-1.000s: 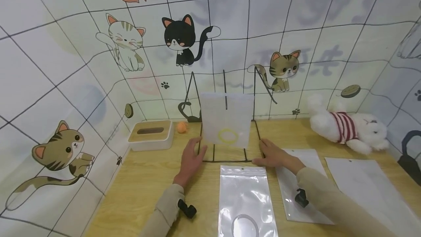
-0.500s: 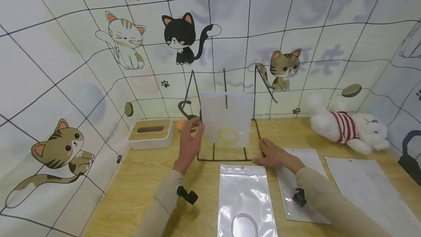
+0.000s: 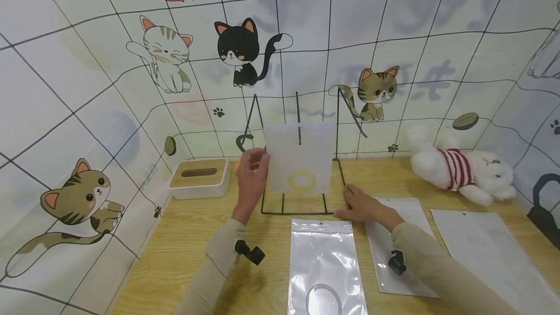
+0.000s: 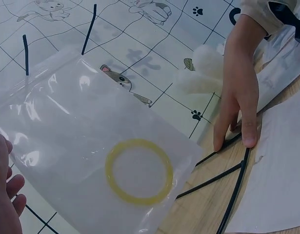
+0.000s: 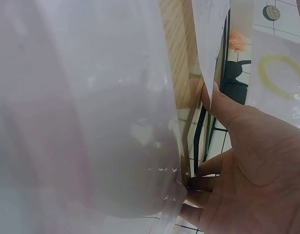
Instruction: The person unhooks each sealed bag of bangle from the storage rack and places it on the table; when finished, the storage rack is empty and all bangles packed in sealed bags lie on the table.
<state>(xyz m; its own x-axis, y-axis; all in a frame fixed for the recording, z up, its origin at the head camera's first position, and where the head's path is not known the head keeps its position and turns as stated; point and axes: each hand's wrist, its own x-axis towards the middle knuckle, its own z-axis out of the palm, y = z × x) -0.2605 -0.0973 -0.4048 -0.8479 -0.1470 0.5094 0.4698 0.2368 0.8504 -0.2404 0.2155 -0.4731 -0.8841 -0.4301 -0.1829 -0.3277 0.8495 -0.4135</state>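
Observation:
A black wire display rack (image 3: 299,213) stands against the wall, its prongs pointing up. On its middle prong hangs a translucent zip bag (image 3: 299,157) with a yellow ring (image 4: 110,170) showing near its bottom. My left hand (image 3: 251,179) is at the bag's left edge, fingers loosely bent with the tips right beside the plastic. My right hand (image 3: 364,207) grips the right side wire of the rack's base; in the right wrist view its thumb and fingers lie around the black wire. Before the rack lies another clear zip bag (image 3: 325,261) with a round ring outline.
Two white bags lie flat at the right, a nearer white bag (image 3: 398,276) partly under the right forearm and a larger white bag (image 3: 485,247) beyond. A white plush toy (image 3: 459,171) lies back right. A tissue box (image 3: 200,179) stands back left, near a small orange thing (image 5: 237,42).
My left hand has left the rack's lower left corner and moved up to the hanging bag's left edge. The right hand stays on the base wire.

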